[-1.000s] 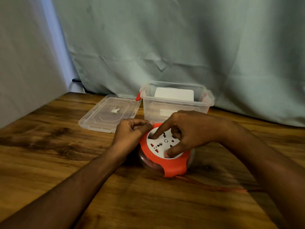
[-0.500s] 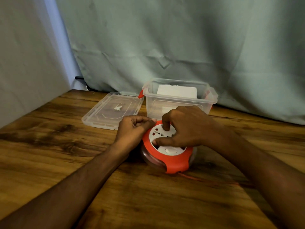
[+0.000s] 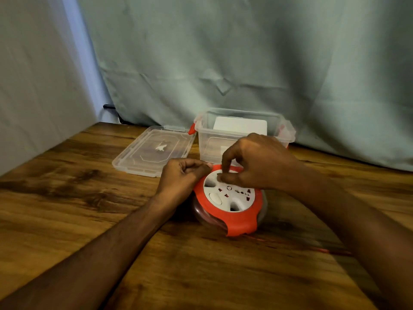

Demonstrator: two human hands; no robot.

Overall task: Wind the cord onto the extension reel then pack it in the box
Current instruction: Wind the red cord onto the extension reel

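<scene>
The red and white reel (image 3: pixel 230 200) sat on the wooden desk (image 3: pixel 67 209), just in front of the clear box (image 3: pixel 243 135). The right hand (image 3: pixel 257 164) was on top of the reel, its bent fingers pressing down into the white middle part. The left hand (image 3: pixel 183 177) was curled tight against the reel's left edge, its thumb touching the red rim. A thin red cord (image 3: pixel 330 250) ran out from under the reel to the right. The box lid (image 3: pixel 154 151) lay flat beside the box, on its left
</scene>
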